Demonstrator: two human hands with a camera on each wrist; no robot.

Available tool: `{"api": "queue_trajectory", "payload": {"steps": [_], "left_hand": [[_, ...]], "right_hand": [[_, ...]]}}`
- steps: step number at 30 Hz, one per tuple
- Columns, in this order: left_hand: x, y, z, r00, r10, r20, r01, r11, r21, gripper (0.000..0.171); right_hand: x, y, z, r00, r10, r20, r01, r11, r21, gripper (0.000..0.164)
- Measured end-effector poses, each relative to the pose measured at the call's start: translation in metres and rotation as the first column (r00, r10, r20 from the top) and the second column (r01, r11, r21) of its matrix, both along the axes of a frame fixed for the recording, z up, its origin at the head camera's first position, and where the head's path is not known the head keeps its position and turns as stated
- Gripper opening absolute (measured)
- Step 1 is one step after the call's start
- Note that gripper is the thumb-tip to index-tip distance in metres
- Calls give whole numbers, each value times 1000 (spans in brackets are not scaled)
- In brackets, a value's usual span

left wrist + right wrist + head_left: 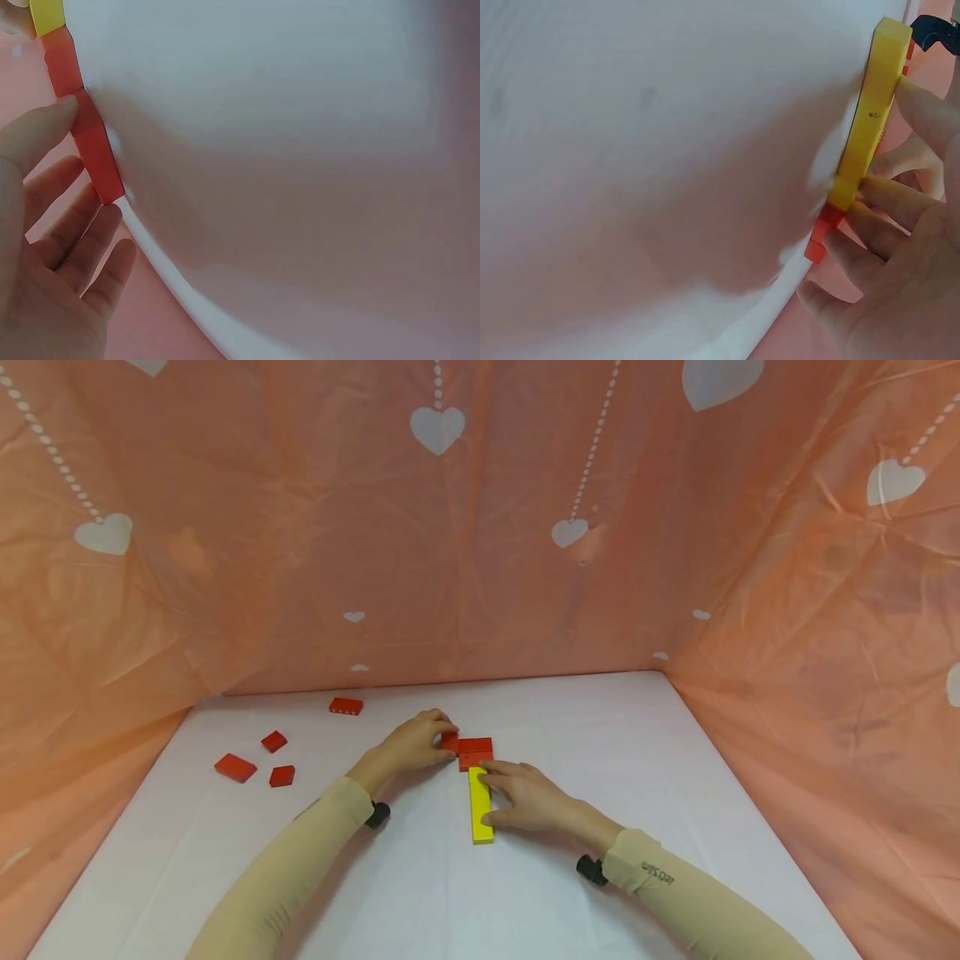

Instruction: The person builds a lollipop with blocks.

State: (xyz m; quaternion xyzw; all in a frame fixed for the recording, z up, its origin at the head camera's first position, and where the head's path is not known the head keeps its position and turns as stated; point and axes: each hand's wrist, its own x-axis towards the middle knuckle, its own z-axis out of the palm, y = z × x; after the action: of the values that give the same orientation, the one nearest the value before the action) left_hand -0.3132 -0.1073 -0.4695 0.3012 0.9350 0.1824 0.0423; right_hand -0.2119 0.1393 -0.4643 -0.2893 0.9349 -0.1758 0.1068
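Left fingers pinch red block; right fingers loosely touch yellow bar; pieces leftward.

The left hand partly hides a red block. The left wrist view's top edge cuts off the yellow block. Lettering on the left sleeve is too small to read.
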Motion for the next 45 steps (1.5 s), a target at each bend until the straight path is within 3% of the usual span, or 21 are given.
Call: {"api": "queue_trajectory", "payload": {"steps": [14, 21, 27, 32, 45], "left_hand": [[5, -7, 0, 1000, 22, 1, -22, 1000, -7, 49], [10, -22, 8, 995, 92, -24, -90, 993, 79, 47], [16, -52, 19, 981, 191, -4, -187, 962, 200, 46], [20, -85, 23, 969, 248, 8, -242, 938, 250, 48], [46, -178, 35, 926, 374, -58, -350, 904, 246, 48]], "right_hand": [[-3, -5, -4, 1000, 9, 6, -9, 1000, 2, 70], [-3, -6, -5, 1000, -13, 23, 13, 1000, 1, 70], [-3, -7, -5, 1000, -21, 24, 21, 1000, -1, 70], [-3, -5, -7, 1000, -17, 21, 17, 1000, -13, 70], [0, -1, -2, 999, -22, 23, 22, 1000, -20, 72]]}}
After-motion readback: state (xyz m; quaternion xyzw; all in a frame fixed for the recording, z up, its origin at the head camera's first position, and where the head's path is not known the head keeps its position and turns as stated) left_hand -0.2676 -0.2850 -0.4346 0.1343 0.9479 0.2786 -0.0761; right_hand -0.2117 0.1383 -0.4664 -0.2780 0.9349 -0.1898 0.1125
